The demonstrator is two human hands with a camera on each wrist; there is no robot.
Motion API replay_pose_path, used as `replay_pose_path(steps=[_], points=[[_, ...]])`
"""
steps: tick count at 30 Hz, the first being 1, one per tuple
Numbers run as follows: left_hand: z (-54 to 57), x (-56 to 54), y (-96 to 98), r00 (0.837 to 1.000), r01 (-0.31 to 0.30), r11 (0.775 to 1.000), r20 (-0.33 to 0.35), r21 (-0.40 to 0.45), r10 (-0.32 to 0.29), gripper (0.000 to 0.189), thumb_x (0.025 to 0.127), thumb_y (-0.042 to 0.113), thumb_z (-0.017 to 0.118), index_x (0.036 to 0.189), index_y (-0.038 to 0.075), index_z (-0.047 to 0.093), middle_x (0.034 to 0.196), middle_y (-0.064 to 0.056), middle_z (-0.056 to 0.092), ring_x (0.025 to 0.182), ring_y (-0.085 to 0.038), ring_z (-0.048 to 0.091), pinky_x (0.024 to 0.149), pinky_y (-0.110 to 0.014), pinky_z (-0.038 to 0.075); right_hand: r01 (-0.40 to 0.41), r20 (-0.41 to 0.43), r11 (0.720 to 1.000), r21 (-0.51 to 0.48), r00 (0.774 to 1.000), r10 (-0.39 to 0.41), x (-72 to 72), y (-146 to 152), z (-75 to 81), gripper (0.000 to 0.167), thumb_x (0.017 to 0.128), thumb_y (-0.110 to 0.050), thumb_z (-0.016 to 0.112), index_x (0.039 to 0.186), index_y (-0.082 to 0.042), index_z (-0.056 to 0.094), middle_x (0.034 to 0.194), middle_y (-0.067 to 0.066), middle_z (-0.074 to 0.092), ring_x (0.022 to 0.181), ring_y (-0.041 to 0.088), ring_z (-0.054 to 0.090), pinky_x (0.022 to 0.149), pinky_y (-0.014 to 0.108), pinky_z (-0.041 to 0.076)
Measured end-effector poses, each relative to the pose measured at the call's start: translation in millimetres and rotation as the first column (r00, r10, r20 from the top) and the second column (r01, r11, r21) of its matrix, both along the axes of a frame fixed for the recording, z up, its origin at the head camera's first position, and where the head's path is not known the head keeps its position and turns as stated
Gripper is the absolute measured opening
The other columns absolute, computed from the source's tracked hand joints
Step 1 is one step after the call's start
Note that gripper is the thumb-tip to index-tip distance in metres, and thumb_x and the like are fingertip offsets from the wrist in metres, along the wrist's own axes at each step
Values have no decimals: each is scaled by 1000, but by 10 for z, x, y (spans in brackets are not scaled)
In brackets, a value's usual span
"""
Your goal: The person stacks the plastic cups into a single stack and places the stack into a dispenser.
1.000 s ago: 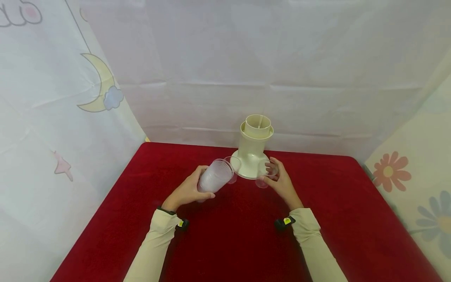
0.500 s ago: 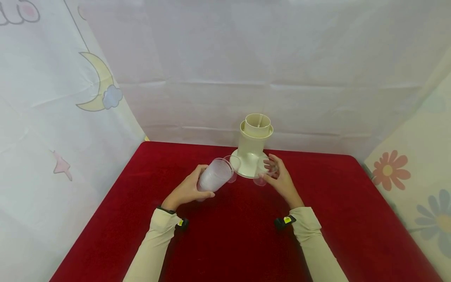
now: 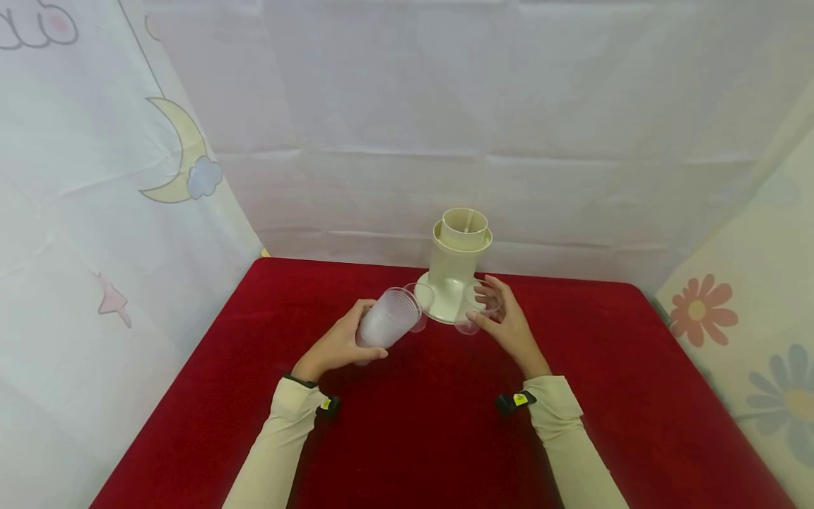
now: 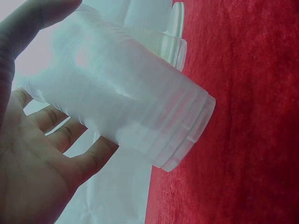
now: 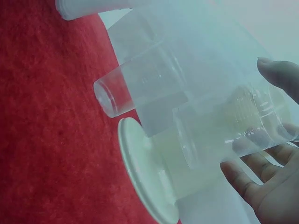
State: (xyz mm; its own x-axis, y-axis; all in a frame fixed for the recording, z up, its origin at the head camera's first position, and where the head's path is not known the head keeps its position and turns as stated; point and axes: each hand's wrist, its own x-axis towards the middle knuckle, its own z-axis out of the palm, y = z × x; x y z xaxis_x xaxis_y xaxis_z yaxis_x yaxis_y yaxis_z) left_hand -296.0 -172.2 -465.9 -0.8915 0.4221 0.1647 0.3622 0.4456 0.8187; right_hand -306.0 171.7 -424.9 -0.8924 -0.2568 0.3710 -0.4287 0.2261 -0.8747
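Note:
My left hand (image 3: pixel 340 343) grips a tilted stack of clear plastic cups (image 3: pixel 389 317), its open end pointing up and right. In the left wrist view the nested rims of the stack (image 4: pixel 154 112) show. A single clear plastic cup (image 5: pixel 224 135) is held in my right hand (image 3: pixel 509 329), thumb on the near side and fingers behind, near its rim. Another clear cup (image 5: pixel 124 88) stands on the red table, just right of the stack in the head view. Behind both hands rises a cream cylindrical holder (image 3: pixel 454 261) on a round base.
A red cloth covers the table (image 3: pixel 420 438). Pale printed curtains (image 3: pixel 356 85) enclose it at the back and sides. The base of the holder (image 5: pixel 145 172) lies close behind the standing cup.
My right hand has shifted the single cup slightly left and away from me, towards the holder. The left hand and its stack stay almost where they were.

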Motion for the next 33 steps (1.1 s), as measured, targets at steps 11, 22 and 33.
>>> replay_pose_path(steps=[11,22,33], points=[[-8,8,-1,1000,9,1000,-4,7,-9,86,74,28,86,142,19,36,132,-4,50,113,-25,53,90,-47,52,-21,-22,1000,-6,1000,21,63,-35,113,76,88,5,70,151,4,27,144,29,46,128,51,45,97,48,48],[-5,3,-1,1000,2,1000,-12,6,-1,86,73,28,87,142,20,36,131,-2,50,113,-24,54,91,-46,52,-29,-54,999,-35,998,27,94,-69,223,78,86,6,71,151,3,28,143,28,48,127,51,45,99,51,47],[-19,-3,8,1000,3,1000,-1,7,-3,85,73,28,87,141,21,36,130,-3,50,111,-24,54,86,-42,54,-73,-94,993,-89,994,65,188,-142,392,79,85,14,67,152,4,26,143,33,45,127,54,43,95,24,47]])
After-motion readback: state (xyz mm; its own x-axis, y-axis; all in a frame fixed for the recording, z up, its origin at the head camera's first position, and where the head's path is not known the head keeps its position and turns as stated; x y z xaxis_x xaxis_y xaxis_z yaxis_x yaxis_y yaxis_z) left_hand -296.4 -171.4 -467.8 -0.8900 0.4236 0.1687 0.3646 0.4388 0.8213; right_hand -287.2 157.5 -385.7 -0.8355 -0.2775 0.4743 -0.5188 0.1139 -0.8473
